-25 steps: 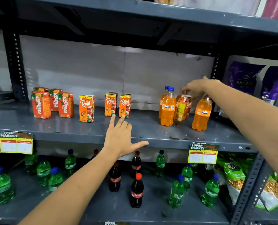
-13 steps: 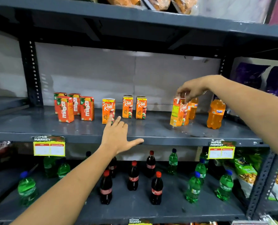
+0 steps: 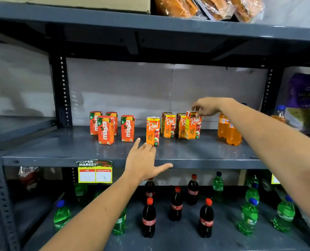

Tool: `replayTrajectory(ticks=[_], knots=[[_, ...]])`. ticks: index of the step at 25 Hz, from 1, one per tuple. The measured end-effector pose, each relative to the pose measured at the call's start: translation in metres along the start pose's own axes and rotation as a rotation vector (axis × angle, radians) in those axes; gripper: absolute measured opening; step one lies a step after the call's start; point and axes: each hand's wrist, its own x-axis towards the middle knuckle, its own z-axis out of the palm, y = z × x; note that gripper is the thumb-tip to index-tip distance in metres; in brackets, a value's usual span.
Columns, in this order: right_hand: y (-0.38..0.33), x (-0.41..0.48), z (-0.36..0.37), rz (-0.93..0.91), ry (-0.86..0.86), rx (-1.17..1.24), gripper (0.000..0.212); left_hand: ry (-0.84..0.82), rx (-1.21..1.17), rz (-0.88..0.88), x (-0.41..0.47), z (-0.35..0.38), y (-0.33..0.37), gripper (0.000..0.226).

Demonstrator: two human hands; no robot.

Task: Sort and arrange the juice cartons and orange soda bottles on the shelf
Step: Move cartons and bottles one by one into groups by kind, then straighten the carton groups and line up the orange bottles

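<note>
The Real carton (image 3: 193,125) stands on the middle shelf (image 3: 60,147), at the right end of the Real row, your right hand (image 3: 207,108) pinching its top. Orange bottles (image 3: 229,131) stand right of it. Your left hand (image 3: 144,163) lies spread, fingertips by the front Real carton (image 3: 152,131).

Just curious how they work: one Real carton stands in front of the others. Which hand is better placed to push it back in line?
Left, probably. The left hand is open with its fingertips right by the front Real carton. The right hand is busy gripping the top of another Real carton.
</note>
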Motion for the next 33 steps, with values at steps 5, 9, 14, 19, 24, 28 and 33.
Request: replayTrajectory(ticks=[5, 9, 14, 19, 24, 28, 33], knots=[[-0.004, 0.006, 0.042, 0.055, 0.025, 0.071, 0.044, 0.033, -0.016, -0.001, 0.001, 0.004, 0.0, 0.103], [0.001, 0.004, 0.044, 0.051, 0.062, 0.138, 0.047, 0.041, -0.012, 0.0, 0.001, 0.004, 0.001, 0.102], [-0.002, 0.005, 0.046, 0.044, 0.038, 0.138, 0.052, 0.035, -0.006, -0.003, 0.0, 0.001, 0.001, 0.103], [-0.009, 0.011, 0.036, 0.014, 0.153, 0.034, 0.06, 0.001, -0.032, -0.035, -0.001, -0.002, 0.0, 0.107], [-0.032, 0.021, 0.02, -0.149, 0.206, 0.03, 0.062, 0.016, 0.025, -0.179, -0.022, -0.009, -0.023, 0.107], [-0.08, 0.034, 0.015, -0.275, 0.317, 0.081, 0.048, 0.025, 0.065, -0.341, -0.056, -0.018, -0.07, 0.097], [-0.169, 0.054, 0.004, -0.396, 0.405, 0.181, 0.037, -0.023, 0.087, -0.362, -0.086, -0.021, -0.134, 0.103]])
